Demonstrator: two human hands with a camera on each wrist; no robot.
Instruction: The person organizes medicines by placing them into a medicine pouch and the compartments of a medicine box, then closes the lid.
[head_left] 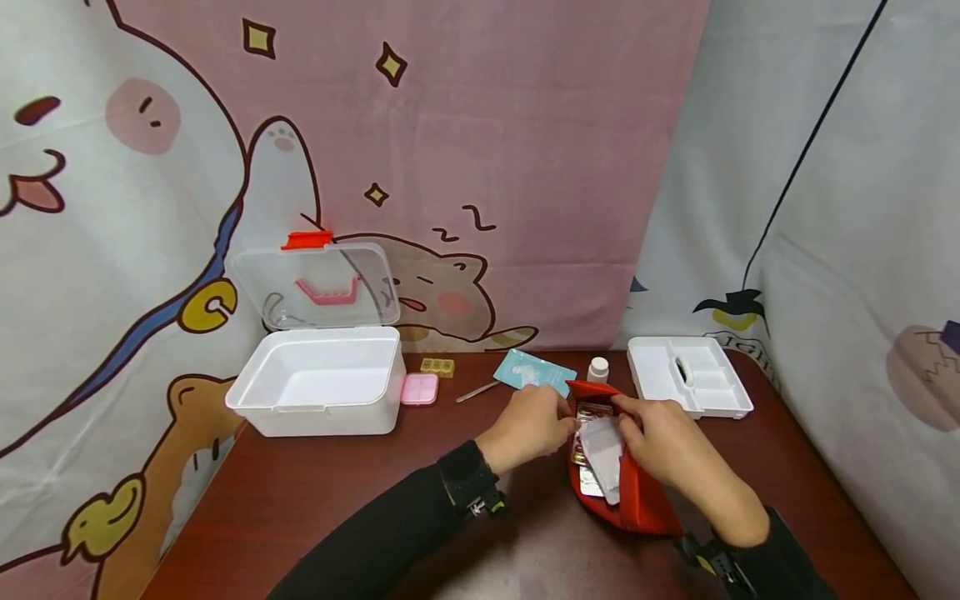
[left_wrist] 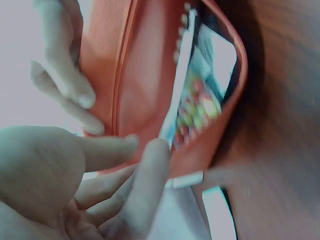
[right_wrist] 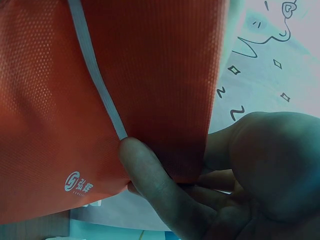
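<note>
A red fabric pouch (head_left: 651,500) lies with its mouth spread at the right of the table. White flat packets (head_left: 602,454) and a blister pack with red and yellow-green pills (left_wrist: 192,115) are inside it. My right hand (head_left: 663,433) pinches the pouch's right edge, with the thumb by a pale elastic strip (right_wrist: 95,70) in the right wrist view. On the left side of the mouth is my left hand (head_left: 531,427), thumb and index finger over the opening, the other fingers curled beneath. I cannot tell whether it pinches the pouch.
A white box (head_left: 315,421) with its clear lid (head_left: 315,287) raised stands left. Between it and the pouch are a pink case (head_left: 419,389), a yellow pill box (head_left: 437,367), a thin stick (head_left: 477,392) and a blue packet (head_left: 532,372). A white bottle (head_left: 597,370) and white divided tray (head_left: 720,404) sit behind.
</note>
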